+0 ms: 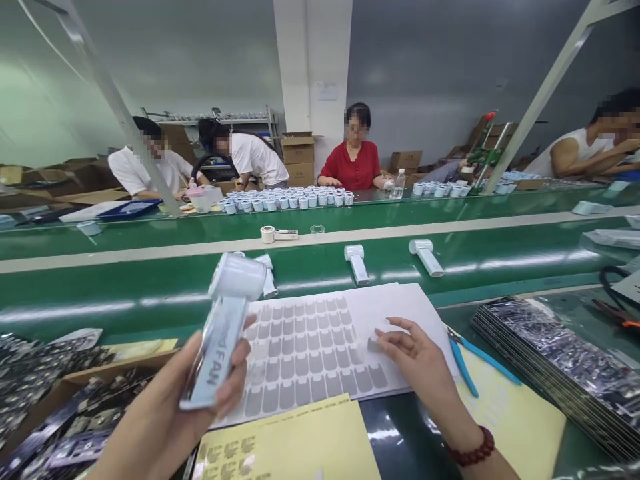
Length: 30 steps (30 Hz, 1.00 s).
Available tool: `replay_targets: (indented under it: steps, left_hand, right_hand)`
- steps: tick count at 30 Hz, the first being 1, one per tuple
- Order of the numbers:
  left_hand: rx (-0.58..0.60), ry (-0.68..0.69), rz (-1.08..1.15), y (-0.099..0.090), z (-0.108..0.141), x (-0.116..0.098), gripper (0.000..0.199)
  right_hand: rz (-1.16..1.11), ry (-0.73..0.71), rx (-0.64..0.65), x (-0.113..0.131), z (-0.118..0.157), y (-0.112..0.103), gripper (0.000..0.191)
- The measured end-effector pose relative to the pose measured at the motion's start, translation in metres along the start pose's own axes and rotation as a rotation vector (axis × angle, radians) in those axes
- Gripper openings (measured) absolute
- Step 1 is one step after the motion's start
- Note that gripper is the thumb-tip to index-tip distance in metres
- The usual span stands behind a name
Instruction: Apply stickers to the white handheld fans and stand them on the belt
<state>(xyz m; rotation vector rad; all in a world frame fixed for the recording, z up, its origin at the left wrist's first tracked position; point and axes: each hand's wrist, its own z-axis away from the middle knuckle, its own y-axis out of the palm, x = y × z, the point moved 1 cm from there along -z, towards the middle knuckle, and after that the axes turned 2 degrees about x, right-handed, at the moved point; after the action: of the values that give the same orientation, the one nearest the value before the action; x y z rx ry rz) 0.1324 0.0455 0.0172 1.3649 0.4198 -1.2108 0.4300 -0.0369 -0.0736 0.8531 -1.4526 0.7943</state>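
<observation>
My left hand (pixel 200 387) is wrapped round the handle of a light blue handheld fan (pixel 227 333), its round white head up and the lettering "FAN" on the handle. Over the white sheet's right side, my right hand (pixel 415 357) is closed in a pinch on a small grey sticker (pixel 373 345); a red bead bracelet circles that wrist. Rows of grey stickers cover the left part of the white sticker sheet (pixel 390 307) beneath both hands. Yellow label sheets (pixel 320 440) lie in front of it. Blue-handled pliers (pixel 467 367) rest just right of my right hand.
Several more fans, one being a fan (pixel 357 263), lie on the green conveyor (pixel 310 267) ahead. A stack of circuit boards (pixel 565 373) stands at right, and a cardboard box (pixel 60 393) of parts at left. Co-workers sit across the line behind rows of fan heads (pixel 285 200).
</observation>
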Motion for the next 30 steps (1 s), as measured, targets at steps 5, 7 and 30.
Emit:
replay_targets:
  steps: [5, 7, 30]
  left_hand:
    - [-0.348, -0.08, 0.113, 0.007, 0.031, 0.032, 0.026]
    - [-0.449, -0.124, 0.265, 0.017, 0.031, 0.041, 0.02]
    - [-0.501, -0.199, 0.735, 0.024, 0.035, 0.056, 0.01]
  right_hand:
    - [-0.242, 0.007, 0.105, 0.026, 0.042, 0.052, 0.047]
    - [-0.406, 0.06, 0.255, 0.033, 0.066, 0.082, 0.048]
    - [-0.278, 0.123, 0.298, 0.064, 0.115, 0.149, 0.035]
